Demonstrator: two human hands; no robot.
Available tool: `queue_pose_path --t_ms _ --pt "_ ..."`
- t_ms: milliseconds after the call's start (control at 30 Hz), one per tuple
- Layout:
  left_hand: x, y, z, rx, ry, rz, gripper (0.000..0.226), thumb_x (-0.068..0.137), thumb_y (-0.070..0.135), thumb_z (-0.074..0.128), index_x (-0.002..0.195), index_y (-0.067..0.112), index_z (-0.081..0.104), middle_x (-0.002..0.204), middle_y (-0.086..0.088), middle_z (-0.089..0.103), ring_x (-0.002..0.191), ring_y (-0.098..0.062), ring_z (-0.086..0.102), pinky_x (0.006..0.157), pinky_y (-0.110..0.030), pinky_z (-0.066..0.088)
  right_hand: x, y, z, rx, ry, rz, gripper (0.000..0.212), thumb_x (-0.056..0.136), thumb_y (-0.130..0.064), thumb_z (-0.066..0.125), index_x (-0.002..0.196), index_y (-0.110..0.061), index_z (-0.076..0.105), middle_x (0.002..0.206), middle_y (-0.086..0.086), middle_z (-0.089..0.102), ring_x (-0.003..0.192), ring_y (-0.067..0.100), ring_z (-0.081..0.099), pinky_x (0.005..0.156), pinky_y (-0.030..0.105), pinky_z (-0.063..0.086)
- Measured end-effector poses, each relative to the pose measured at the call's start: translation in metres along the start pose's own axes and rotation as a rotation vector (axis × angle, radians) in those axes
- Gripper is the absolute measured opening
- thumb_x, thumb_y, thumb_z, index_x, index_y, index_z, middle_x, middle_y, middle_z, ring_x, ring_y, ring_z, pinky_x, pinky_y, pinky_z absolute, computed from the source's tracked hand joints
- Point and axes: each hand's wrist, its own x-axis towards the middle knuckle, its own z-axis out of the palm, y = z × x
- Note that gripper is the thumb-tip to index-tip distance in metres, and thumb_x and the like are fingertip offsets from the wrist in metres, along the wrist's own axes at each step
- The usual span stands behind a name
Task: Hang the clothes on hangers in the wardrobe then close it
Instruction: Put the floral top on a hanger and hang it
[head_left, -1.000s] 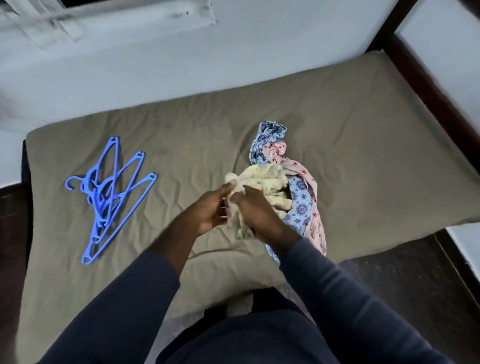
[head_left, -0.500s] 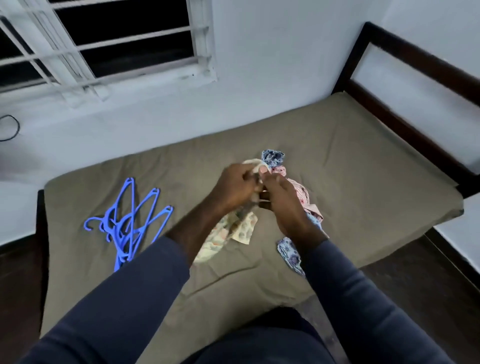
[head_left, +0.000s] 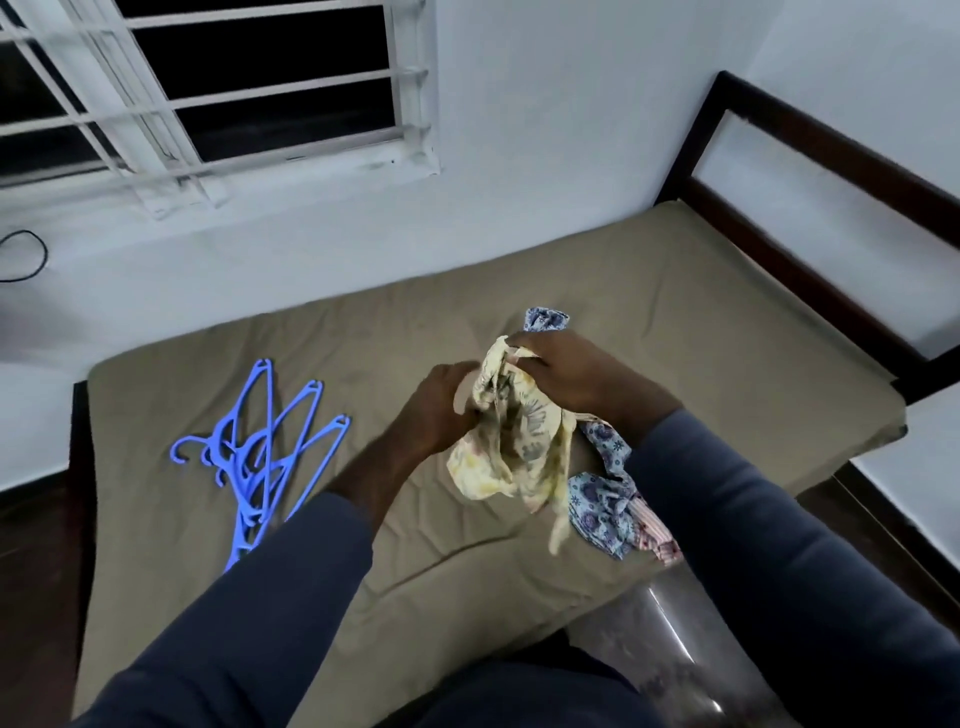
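Gripping the pale yellow garment (head_left: 511, 447) bunched in your left hand (head_left: 441, 410) and right hand (head_left: 576, 374), you likely find it light, limp; seek its shoulders.

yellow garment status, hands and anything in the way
Left hand and right hand both grip the yellow garment, held above the bed. Blue hangers untouched, to the left. Nothing in the way.
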Motion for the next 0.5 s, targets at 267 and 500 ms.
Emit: queue_pose_path --t_ms 267,500 --pt "0.021 -0.004 -0.020 -0.364 0.201 -0.278 0.039 0.083 0.041 0.051 0.072 0.006 0.063 0.076 -0.014 0.069 0.079 -0.034 0.068 0.072 -0.046 0.058 0.014 0.000 -0.042 -0.033 0.242 -0.008 0.023 0.100 -0.024 0.054 0.116 -0.016 0.070 0.115 0.005 0.072 0.106 0.025 0.065 0.087 0.029 0.047" --pt "0.024 0.013 -0.046 -0.117 0.284 -0.167 0.026 0.087 0.028 0.058 0.104 0.008 0.064 0.096 -0.011 0.068 0.094 -0.027 0.064 0.079 -0.029 0.046 0.024 -0.001 -0.056 0.191 0.315 0.074 0.020 0.101 -0.020 0.056 0.106 -0.007 0.070 0.103 0.008 0.071 0.095 0.025 0.065 0.083 0.031 0.047"
